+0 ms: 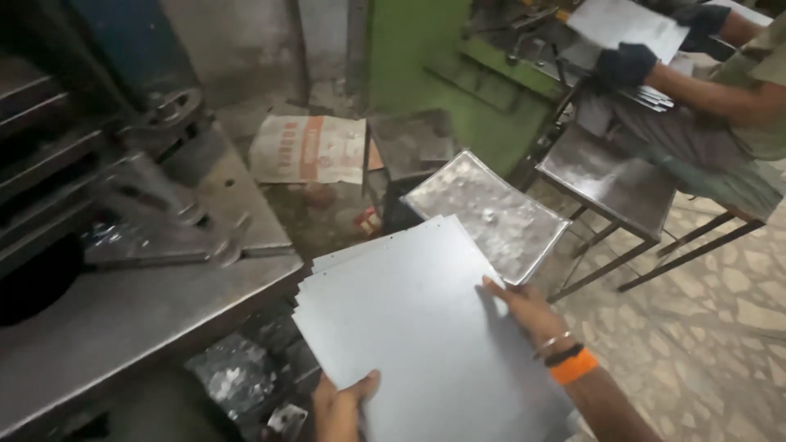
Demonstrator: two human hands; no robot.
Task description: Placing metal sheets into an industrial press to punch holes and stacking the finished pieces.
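Observation:
A stack of thin grey metal sheets [417, 319] lies fanned out in front of me, tilted. My left hand [342, 405] grips the stack's near left corner, thumb on top. Flat on the top sheet near its right edge rests my right hand [524, 307], fingers spread; its wrist wears bangles and an orange band. Just beyond the stack's far corner stands a shiny metal stool top [499, 217].
A press machine's steel table [123, 311] stands at left with its tooling [164, 221]. Metal scrap [233, 376] lies below. A paper sack [307, 147] is on the floor. At upper right a seated person with dark gloves [626, 64] holds a sheet [630, 24] near a stool [614, 180].

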